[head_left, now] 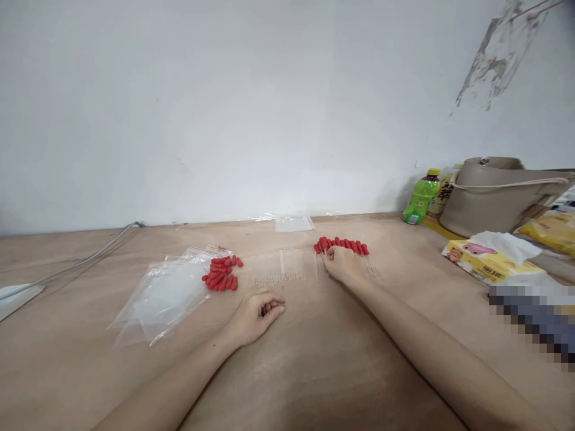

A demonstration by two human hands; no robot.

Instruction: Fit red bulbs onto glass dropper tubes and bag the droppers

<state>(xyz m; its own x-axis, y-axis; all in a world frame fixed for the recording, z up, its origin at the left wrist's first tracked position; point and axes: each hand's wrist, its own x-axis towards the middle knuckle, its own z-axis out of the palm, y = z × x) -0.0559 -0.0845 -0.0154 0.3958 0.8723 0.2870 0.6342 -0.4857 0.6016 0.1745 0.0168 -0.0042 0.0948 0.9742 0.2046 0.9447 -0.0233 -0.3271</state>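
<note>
My right hand (344, 264) is closed at the left end of a row of droppers with red rubber bulbs (348, 245) and thin clear tubes. Its fingertips pinch one of these droppers just below the bulb. My left hand (257, 315) rests on the table with its fingers curled in, and nothing shows in them. Beyond it lies a row of bare clear glass tubes (282, 265). A heap of loose red rubber bulbs (220, 278) sits to the left of the tubes, at the edge of some clear plastic bags (168, 296).
At the back right stand a green bottle (421, 197) and a beige bag (498, 194). A yellow tissue pack (494, 260) lies in front of them. A white packet (294, 224) lies by the wall, and a grey cable (96, 254) crosses the left side of the wooden table (287, 377).
</note>
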